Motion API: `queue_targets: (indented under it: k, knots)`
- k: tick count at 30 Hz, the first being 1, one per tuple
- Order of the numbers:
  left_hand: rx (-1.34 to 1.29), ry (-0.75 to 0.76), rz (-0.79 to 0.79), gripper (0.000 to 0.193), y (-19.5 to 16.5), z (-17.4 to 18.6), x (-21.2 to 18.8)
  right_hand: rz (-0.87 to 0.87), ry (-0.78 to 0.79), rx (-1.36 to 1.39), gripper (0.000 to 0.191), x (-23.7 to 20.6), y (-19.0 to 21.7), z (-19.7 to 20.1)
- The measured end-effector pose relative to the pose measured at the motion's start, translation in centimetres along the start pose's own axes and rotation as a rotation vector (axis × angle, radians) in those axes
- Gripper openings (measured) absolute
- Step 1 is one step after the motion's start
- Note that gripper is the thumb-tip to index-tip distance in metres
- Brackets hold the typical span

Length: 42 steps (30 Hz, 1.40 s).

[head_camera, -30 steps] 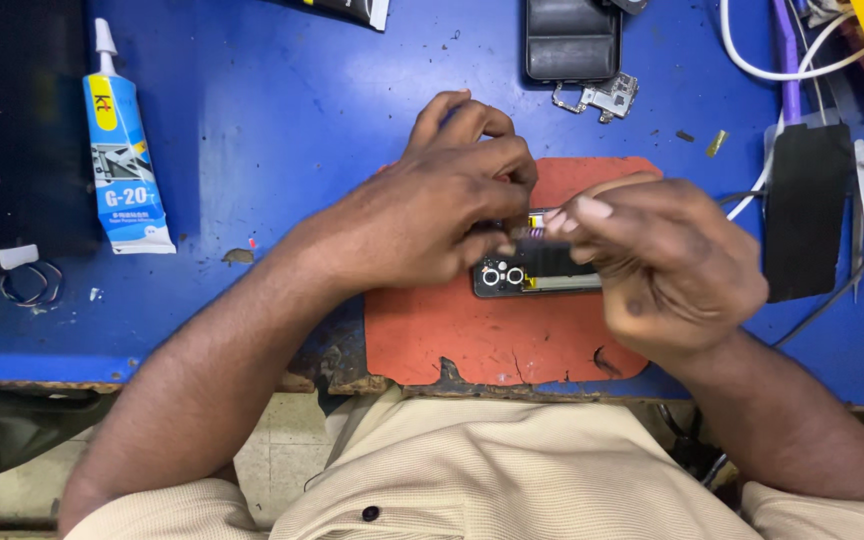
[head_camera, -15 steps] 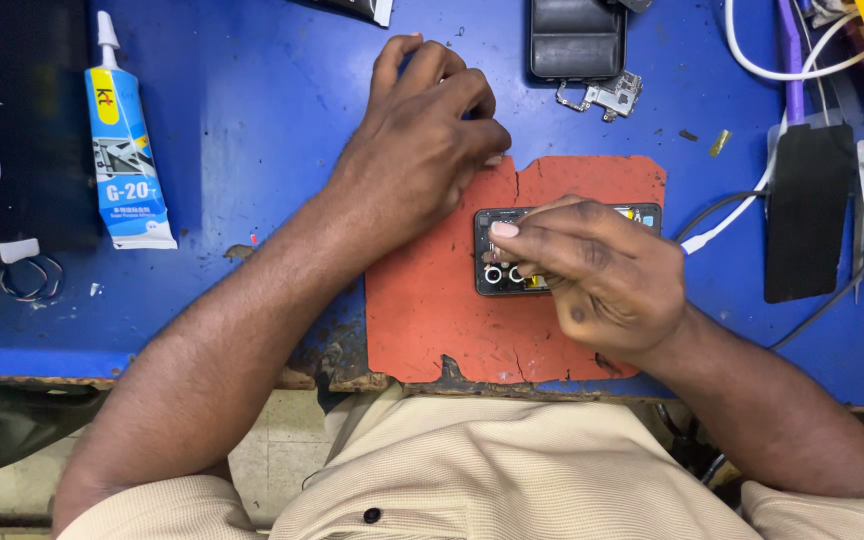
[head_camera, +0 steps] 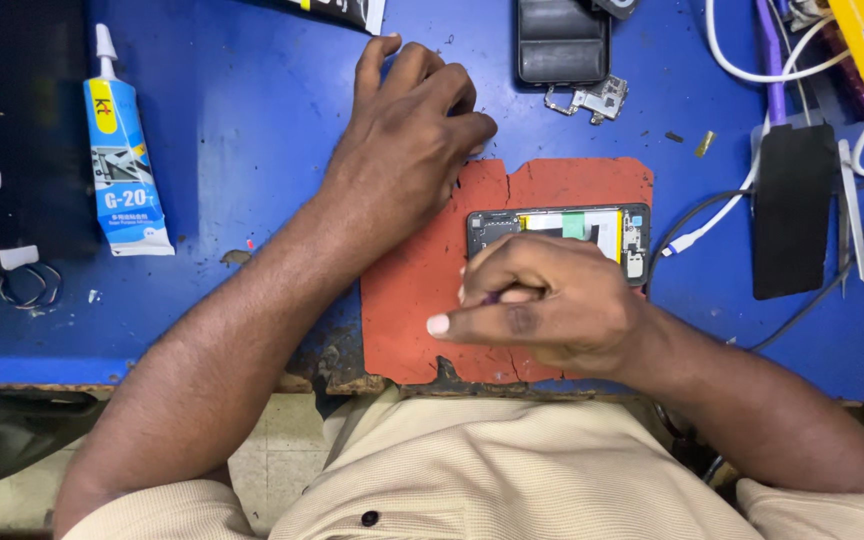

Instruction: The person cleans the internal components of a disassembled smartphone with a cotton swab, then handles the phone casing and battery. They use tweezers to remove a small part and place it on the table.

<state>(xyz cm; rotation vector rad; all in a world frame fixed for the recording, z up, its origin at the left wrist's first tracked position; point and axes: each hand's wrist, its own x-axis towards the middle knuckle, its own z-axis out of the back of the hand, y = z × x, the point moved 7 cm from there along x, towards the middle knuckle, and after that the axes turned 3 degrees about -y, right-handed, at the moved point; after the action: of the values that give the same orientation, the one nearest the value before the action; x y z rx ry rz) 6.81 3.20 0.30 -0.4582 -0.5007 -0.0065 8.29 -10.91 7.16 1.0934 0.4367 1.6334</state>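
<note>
A scuffed blue tabletop (head_camera: 252, 130) fills the view, its near edge chipped above a tiled floor (head_camera: 272, 470). At its middle lies a worn red-orange mat (head_camera: 412, 300), cracked along the front. On the mat rests an opened phone (head_camera: 592, 235) with its back cover off, its left end hidden by the right hand (head_camera: 537, 310), whose fingers are curled together, pinching a slim tool that barely shows. The left hand (head_camera: 407, 140) rests on the tabletop just beyond the mat's upper left corner, fingers loosely bent, gripping nothing that can be seen. Further off lie a black phone body (head_camera: 562, 40), a dark flat panel (head_camera: 794, 210), a blue-and-white glue tube (head_camera: 124, 160), white cables (head_camera: 742, 70), tweezers (head_camera: 855, 215) and a small metal bracket (head_camera: 592, 100)
</note>
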Motion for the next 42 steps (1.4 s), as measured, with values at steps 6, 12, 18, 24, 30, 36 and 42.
queue_targets:
  k: [6,12,18,24,30,36,42]
  knots:
    - [0.008,0.007,-0.005,0.019,-0.1,-0.2,0.0,-0.052,-0.09,0.013,0.026,-0.2,-0.8,0.2]
    - [-0.033,0.001,0.005,0.015,-0.3,0.1,0.1,-0.087,-0.036,0.021,0.036,-0.3,-1.0,0.3]
    - [-0.069,-0.015,0.021,0.012,-0.4,0.7,0.2,-0.064,-0.043,-0.046,0.032,-0.1,-0.8,0.2]
    - [-0.084,-0.009,0.003,0.013,-0.8,0.9,0.2,-0.078,-0.037,0.004,0.056,-0.2,-1.0,0.4]
    - [-0.097,0.001,0.002,0.013,-0.9,1.0,0.2,-0.166,-0.015,0.039,0.071,-0.8,-1.8,0.8]
    - [-0.102,0.007,-0.016,0.012,-1.1,1.1,0.2,-0.09,0.003,0.126,0.067,-0.9,-1.7,0.6]
    - [-0.102,-0.014,-0.043,0.011,-1.3,1.3,0.2,-0.12,0.01,0.081,0.065,-1.0,-1.6,0.5]
